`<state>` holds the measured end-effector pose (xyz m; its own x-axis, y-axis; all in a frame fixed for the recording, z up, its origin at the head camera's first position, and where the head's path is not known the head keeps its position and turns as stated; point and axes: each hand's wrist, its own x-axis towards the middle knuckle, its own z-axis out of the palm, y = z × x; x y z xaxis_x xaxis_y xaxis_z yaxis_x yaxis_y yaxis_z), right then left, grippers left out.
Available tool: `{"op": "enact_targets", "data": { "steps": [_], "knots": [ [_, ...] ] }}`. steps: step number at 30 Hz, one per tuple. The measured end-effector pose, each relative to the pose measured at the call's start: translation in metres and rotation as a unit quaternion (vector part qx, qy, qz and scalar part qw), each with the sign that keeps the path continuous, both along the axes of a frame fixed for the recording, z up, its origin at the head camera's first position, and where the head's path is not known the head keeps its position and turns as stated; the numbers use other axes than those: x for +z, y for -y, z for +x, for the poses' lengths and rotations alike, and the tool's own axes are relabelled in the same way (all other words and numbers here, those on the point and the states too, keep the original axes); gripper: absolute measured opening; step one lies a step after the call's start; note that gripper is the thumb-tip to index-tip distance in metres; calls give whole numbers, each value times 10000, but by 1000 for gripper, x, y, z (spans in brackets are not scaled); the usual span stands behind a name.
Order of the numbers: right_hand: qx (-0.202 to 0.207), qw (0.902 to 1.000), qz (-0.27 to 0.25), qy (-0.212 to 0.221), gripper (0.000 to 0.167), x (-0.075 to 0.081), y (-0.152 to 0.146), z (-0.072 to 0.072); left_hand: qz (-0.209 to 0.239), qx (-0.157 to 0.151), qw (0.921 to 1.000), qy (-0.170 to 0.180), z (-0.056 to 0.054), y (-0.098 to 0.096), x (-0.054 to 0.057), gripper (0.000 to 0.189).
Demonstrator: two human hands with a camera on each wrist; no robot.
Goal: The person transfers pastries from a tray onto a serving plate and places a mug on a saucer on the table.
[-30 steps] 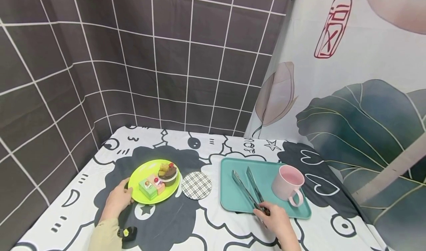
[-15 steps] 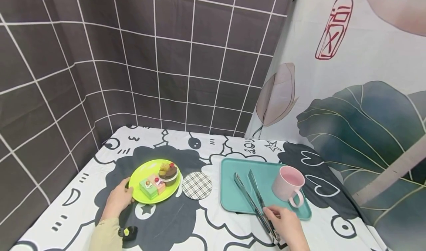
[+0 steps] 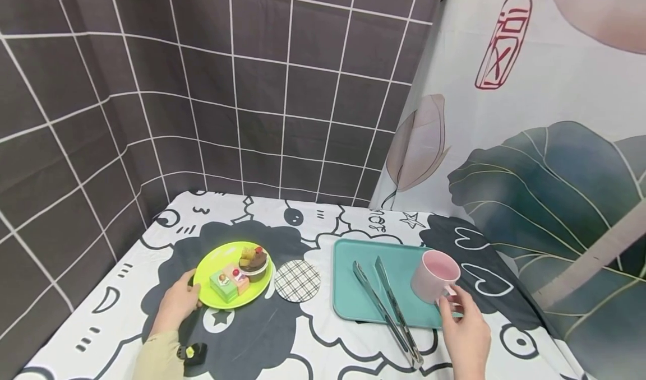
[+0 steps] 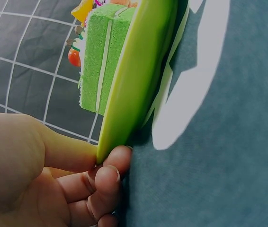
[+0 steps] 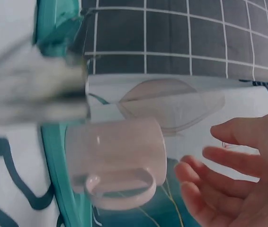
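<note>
My left hand [image 3: 179, 301] pinches the rim of a lime-green plate [image 3: 211, 267] between thumb and fingers; the left wrist view shows the grip close. On the plate are a green cake slice [image 4: 106, 61], a pink cake slice [image 3: 240, 279] and a chocolate-topped cupcake [image 3: 254, 263]. At the right, my right hand [image 3: 466, 329] reaches to the handle of a pink mug [image 3: 428, 279], its fingertips right at the handle. In the right wrist view its fingers are spread beside the mug. Metal tongs [image 3: 377, 300] lie nearby, released, across the tray's front edge.
The mug stands on the right part of a teal tray [image 3: 347, 290]. A round checked coaster [image 3: 298, 281] lies between plate and tray. A patterned cloth covers the table, with a dark gridded curtain [image 3: 262, 105] behind.
My right hand drew the tongs toward the front, let go of them and moved right to the mug's handle. The left hand keeps its hold on the plate.
</note>
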<state>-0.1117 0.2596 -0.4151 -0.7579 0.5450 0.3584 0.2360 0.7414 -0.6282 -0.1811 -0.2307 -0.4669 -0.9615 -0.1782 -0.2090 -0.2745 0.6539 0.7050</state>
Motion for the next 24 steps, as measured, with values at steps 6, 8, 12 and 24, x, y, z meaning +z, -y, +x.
{"op": "enact_targets", "data": {
  "steps": [6,8,12,24],
  "knots": [
    [-168,9988,-452,26,53,-10,-9,-8,6,15,10000,17,0,-1,1,53],
    [-261,9983,-511,74,53,-17,-13,-12,4,22,10000,16,0,-1,1,53],
    [-346,9967,-711,189,51,-31,-21,-15,-24,8,10000,6,2,-2,-1,53],
    [-138,9922,-1123,525,49,-44,-27,-21,1,10,10000,-6,1,0,0,54]
  ]
}}
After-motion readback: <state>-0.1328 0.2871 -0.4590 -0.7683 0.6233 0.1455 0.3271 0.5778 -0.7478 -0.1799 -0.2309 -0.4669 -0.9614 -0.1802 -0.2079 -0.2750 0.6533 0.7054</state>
